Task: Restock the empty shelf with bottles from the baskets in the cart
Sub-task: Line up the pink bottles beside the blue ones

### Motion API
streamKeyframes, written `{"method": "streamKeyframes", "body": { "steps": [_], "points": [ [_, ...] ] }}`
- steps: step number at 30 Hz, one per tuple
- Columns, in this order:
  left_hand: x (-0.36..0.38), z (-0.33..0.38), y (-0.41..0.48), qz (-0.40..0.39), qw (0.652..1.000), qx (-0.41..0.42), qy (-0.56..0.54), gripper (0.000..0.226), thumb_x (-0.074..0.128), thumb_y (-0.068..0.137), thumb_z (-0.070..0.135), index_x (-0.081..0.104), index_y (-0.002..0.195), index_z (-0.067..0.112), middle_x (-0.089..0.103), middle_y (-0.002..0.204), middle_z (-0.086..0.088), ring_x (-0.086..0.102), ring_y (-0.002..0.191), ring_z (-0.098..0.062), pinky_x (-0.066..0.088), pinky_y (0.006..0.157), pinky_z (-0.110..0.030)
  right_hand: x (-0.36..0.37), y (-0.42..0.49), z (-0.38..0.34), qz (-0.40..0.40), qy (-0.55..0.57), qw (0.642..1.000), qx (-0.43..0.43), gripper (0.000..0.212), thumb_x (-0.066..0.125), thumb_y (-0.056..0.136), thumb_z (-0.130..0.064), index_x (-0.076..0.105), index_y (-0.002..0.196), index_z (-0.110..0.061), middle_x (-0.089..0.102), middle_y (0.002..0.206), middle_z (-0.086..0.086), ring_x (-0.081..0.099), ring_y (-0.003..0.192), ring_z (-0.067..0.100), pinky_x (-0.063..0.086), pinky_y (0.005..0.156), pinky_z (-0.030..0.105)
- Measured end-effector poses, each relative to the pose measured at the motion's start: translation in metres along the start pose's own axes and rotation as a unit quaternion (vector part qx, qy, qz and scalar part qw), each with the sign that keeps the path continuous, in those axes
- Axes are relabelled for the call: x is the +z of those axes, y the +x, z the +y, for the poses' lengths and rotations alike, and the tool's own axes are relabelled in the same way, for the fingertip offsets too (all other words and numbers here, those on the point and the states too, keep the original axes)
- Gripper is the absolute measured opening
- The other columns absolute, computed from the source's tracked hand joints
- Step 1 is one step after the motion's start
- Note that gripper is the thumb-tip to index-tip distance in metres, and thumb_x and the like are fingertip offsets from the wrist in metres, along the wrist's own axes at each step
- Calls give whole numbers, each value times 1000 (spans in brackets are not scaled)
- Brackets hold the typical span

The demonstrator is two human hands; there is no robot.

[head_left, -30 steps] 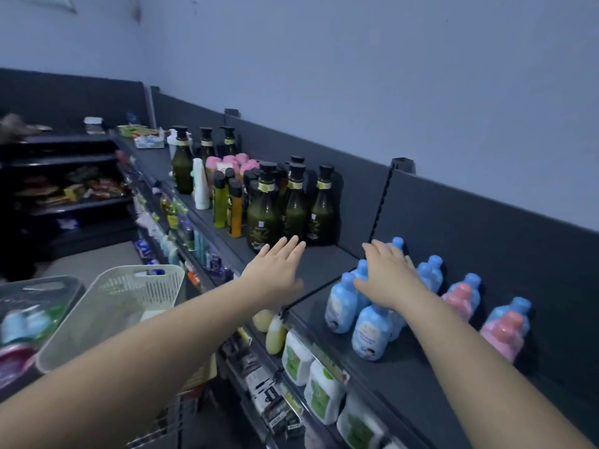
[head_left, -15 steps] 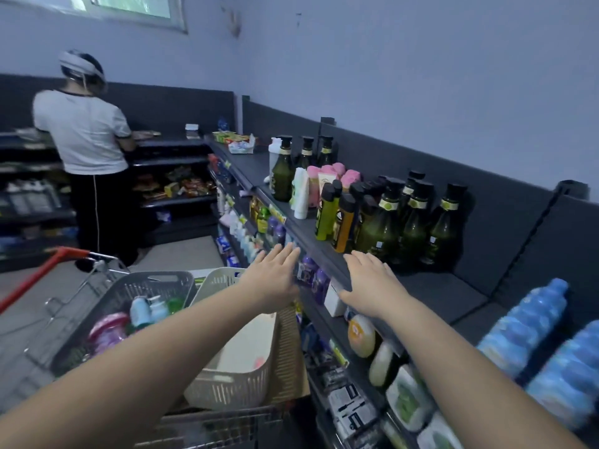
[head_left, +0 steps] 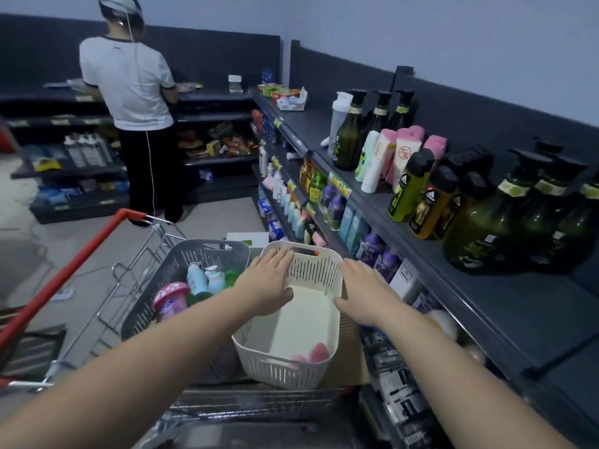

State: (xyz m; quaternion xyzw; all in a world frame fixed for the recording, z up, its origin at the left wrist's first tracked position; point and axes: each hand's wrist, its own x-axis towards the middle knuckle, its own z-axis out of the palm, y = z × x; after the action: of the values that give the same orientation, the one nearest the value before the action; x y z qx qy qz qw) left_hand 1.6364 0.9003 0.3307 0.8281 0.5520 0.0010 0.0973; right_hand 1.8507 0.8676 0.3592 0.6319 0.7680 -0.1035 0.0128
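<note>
Left hand (head_left: 269,280): fingers (head_left: 280,258) straight, slightly spread, palm down, holding nothing, over the left rim of the white basket (head_left: 312,270), centre frame. Right hand (head_left: 366,293): same, flat and relaxed, over the right rim. Contact with the rim: can't tell. Pink bottles (head_left: 316,353) lie in the basket's near end, below and between both hands. Grey basket (head_left: 194,251) sits just left, with mixed bottles (head_left: 197,280) inside. Both baskets are in the cart (head_left: 64,277), red handle at left. The shelf (head_left: 505,306) is at right, with a bare dark stretch at lower right and green pump bottles (head_left: 479,222) further along. A person (head_left: 129,82) stands at upper left, back turned.
</note>
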Motion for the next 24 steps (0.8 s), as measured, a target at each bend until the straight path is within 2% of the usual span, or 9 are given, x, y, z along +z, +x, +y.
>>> {"method": "streamKeyframes", "body": {
  "steps": [6, 9, 14, 17, 21, 24],
  "points": [
    [36, -15, 19, -37, 999, -10, -16, 79, 43, 95, 42, -2, 157, 19, -5, 165, 0, -3, 151, -19, 4, 123, -42, 28, 37, 1, -32, -3, 999, -19, 68, 59, 88, -39, 31, 146, -16, 37, 150, 3, 32, 139, 25, 27, 116, 46],
    [59, -21, 26, -63, 998, -1, 12, 78, 42, 97, 41, -3, 157, 19, -7, 164, 1, -4, 151, -19, 3, 123, -41, 49, 52, 5, -48, -2, 998, -32, 68, 59, 88, -39, 31, 146, -16, 36, 151, 3, 32, 139, 24, 27, 116, 44],
    [98, -31, 40, -119, 993, -12, 1, 78, 42, 98, 40, -6, 156, 19, -10, 164, 0, -7, 151, -19, 0, 123, -40, 88, 74, 12, -111, -5, 992, -67, 74, 56, 93, -39, 21, 154, -16, 22, 161, 3, 17, 149, 23, 10, 123, 42],
    [118, -30, 53, -149, 989, -24, -1, 78, 41, 98, 40, -5, 156, 18, -8, 164, -1, -7, 151, -19, -1, 121, -38, 104, 90, 17, -137, -9, 987, -87, 70, 50, 97, -35, 18, 155, -15, 17, 163, 4, 12, 151, 24, 7, 124, 42],
    [146, -30, 65, -187, 981, -39, -20, 78, 43, 98, 39, -3, 156, 17, -6, 165, -2, -4, 151, -19, 4, 123, -40, 129, 101, 23, -176, -21, 978, -113, 64, 43, 99, -27, 17, 156, -15, 14, 164, 4, 9, 152, 23, 3, 124, 42],
    [167, -31, 70, -226, 973, -44, -35, 82, 48, 96, 40, -1, 156, 15, -5, 165, -4, -1, 151, -22, 8, 123, -41, 153, 103, 25, -210, -33, 969, -128, 66, 46, 98, -30, 18, 155, -14, 17, 163, 4, 11, 151, 22, 2, 122, 40]
  ]
}}
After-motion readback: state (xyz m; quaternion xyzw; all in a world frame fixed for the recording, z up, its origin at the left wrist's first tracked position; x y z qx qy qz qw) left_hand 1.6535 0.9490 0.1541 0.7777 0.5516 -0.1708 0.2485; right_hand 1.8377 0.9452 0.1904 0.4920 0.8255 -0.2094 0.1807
